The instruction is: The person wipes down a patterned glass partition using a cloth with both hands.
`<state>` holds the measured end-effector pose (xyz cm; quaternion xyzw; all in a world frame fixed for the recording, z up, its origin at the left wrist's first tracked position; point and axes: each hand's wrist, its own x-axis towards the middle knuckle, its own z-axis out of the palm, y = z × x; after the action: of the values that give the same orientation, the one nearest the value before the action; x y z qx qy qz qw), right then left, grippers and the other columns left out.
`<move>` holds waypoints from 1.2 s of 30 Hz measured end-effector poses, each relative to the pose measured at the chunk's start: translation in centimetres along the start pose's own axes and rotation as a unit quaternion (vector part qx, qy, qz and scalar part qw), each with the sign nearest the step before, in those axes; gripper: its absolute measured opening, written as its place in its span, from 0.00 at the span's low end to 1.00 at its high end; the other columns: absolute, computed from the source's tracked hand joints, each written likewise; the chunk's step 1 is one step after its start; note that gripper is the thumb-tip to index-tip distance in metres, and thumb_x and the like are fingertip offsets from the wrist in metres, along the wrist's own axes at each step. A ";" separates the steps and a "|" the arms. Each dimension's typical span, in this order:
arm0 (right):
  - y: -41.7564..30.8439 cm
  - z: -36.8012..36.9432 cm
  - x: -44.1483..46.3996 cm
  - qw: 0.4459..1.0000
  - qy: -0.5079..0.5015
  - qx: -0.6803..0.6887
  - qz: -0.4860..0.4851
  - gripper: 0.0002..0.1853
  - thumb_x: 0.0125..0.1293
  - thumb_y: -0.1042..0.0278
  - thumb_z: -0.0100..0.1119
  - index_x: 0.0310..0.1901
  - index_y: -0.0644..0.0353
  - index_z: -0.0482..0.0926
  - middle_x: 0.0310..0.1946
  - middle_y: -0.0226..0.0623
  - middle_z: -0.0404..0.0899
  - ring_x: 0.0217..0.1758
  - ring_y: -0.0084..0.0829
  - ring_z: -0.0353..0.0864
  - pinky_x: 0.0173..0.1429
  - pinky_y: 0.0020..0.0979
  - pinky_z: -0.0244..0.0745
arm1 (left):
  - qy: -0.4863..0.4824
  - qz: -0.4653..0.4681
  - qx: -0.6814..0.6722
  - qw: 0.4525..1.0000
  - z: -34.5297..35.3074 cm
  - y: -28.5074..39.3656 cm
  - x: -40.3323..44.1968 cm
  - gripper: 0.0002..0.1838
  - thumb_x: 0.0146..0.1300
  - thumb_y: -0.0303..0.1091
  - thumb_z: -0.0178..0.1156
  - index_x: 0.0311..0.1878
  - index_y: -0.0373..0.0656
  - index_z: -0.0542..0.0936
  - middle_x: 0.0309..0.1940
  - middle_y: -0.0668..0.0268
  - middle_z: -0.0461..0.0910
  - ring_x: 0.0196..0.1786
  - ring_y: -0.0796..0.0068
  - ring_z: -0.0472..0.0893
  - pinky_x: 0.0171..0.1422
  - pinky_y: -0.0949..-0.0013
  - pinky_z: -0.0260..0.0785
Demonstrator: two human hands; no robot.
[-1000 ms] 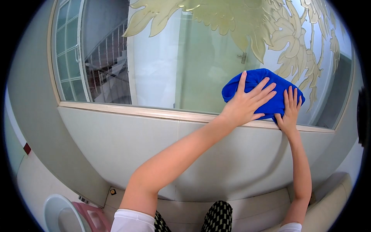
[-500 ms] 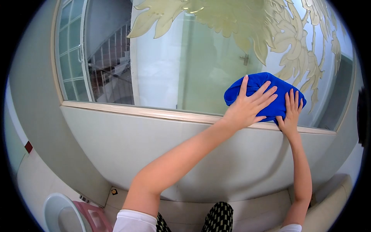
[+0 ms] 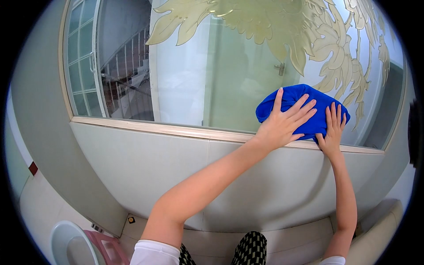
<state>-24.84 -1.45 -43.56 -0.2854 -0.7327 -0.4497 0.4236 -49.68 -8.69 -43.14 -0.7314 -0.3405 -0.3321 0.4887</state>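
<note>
A folded blue cloth [image 3: 304, 99] lies pressed against the glass pane [image 3: 181, 79], just above its pale wooden frame strip [image 3: 176, 130]. My left hand [image 3: 282, 121] rests flat on the left part of the cloth, fingers stretched out and spread. On the right part, my right hand [image 3: 333, 128] presses with its fingers extended upward and its thumb near the cloth's lower edge. Both hands are open, and the side of the cloth facing the glass is hidden.
Raised golden flower decoration [image 3: 269, 26] covers the upper glass. Behind the pane are a greenish door [image 3: 247, 75] and a staircase [image 3: 128, 66]. A light basin [image 3: 66, 243] and a pink stool [image 3: 106, 247] stand at lower left. A beige padded edge [image 3: 380, 238] is at lower right.
</note>
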 end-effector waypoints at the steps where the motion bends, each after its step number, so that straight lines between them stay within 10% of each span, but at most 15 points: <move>1: 0.0 -0.1 0.0 1.000 -0.001 0.000 0.000 0.40 0.63 0.42 0.49 0.72 0.57 0.60 0.76 0.44 0.53 0.80 0.49 0.44 0.77 0.56 0.30 | 0.000 0.000 0.000 1.000 -0.1 0.0 0.0 0.43 0.59 0.62 0.59 0.74 0.58 0.59 0.77 0.74 0.50 0.79 0.70 0.47 0.71 0.25 0.37; 36: -0.1 -0.1 -0.1 1.000 -0.007 0.016 0.011 0.40 0.59 0.46 0.55 0.71 0.57 0.62 0.75 0.43 0.54 0.79 0.49 0.46 0.77 0.55 0.31 | 0.011 -0.011 -0.013 1.000 -0.3 0.3 0.1 0.42 0.57 0.60 0.61 0.73 0.57 0.62 0.76 0.73 0.54 0.78 0.69 0.51 0.69 0.25 0.42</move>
<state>-24.82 -1.60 -43.69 -0.2895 -0.7394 -0.4316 0.4281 -49.46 -9.07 -43.13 -0.7302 -0.3386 -0.3501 0.4793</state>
